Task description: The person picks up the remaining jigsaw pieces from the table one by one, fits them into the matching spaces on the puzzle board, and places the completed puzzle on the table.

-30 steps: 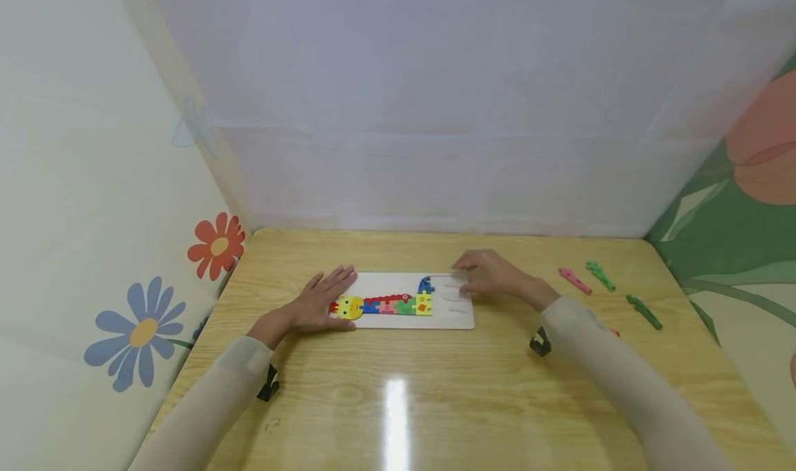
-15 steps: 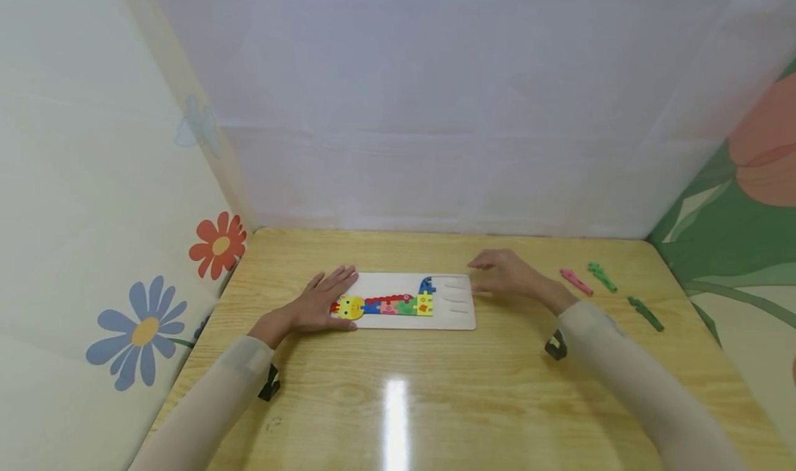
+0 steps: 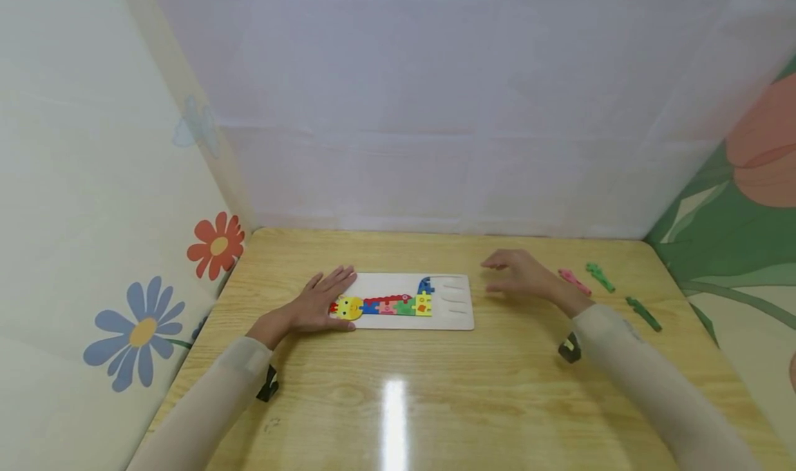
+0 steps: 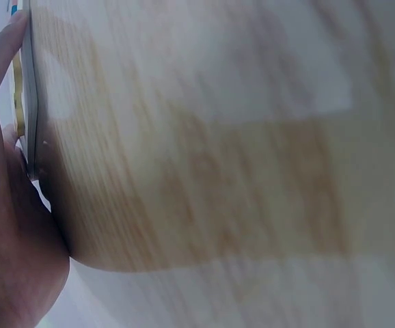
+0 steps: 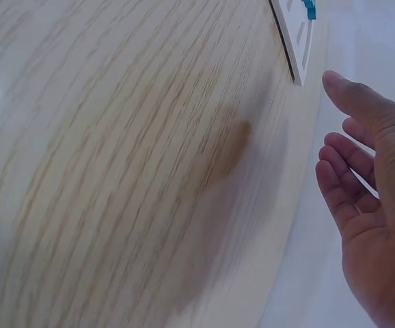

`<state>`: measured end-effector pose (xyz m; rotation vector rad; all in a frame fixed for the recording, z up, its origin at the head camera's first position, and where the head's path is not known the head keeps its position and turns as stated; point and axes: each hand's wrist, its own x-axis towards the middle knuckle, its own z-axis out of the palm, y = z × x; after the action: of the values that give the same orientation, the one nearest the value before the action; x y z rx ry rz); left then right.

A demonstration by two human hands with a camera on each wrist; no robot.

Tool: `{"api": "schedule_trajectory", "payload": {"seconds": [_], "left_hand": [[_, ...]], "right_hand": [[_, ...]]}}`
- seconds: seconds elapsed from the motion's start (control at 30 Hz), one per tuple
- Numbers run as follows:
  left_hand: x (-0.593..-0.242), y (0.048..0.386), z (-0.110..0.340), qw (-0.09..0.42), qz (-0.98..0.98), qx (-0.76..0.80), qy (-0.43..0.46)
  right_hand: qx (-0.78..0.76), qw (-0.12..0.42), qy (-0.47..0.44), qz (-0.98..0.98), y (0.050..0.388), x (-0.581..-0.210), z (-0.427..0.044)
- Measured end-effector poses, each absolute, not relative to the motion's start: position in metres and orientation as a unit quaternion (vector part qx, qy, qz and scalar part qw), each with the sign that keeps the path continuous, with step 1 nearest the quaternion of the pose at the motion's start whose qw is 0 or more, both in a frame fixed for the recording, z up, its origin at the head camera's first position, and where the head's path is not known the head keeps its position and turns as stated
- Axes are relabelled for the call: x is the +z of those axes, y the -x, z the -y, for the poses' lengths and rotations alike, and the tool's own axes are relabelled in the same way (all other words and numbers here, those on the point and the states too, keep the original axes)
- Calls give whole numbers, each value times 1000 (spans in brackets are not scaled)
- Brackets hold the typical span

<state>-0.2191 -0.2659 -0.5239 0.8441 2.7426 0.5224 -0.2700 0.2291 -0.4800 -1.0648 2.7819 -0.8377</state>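
A white puzzle board point(image 3: 385, 322) lies on the table, holding a giraffe of coloured pieces with a yellow head point(image 3: 351, 308) at the left and a yellow piece point(image 3: 423, 304) below a blue one point(image 3: 426, 285). Narrow recesses show at its right end. The left hand point(image 3: 314, 304) rests with spread fingers on the board's left end; the left wrist view shows the thumb along its edge point(image 4: 32, 102). Over the table, just right of the board, hovers the right hand point(image 3: 519, 275), fingers loosely bent; the right wrist view shows this hand point(image 5: 378, 184) holding nothing, apart from the board point(image 5: 292, 44).
On the right of the wooden table point(image 3: 348, 388) lie a pink piece point(image 3: 575, 281), a light green piece point(image 3: 600, 277) and a dark green piece point(image 3: 643, 313). A pale cloth wall point(image 3: 398, 112) stands behind, with printed flowers on both side walls.
The right hand has moved right, from over the board's right end to beyond its edge, uncovering the recesses there. The left hand has stayed on the board.
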Motion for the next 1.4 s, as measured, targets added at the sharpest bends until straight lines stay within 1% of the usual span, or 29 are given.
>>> {"api": "schedule_trajectory", "payload": {"seconds": [0.4, 0.7, 1.4], "left_hand": [[-523, 219, 266, 110, -932, 181, -294], [-525, 218, 266, 109, -932, 183, -294], [-523, 218, 266, 113, -930, 187, -296]], "right_hand": [[-258, 5, 330, -908, 269, -483, -247], [-236, 22, 288, -928, 266, -479, -260], [-246, 3, 272, -930, 255, -478, -297]]}}
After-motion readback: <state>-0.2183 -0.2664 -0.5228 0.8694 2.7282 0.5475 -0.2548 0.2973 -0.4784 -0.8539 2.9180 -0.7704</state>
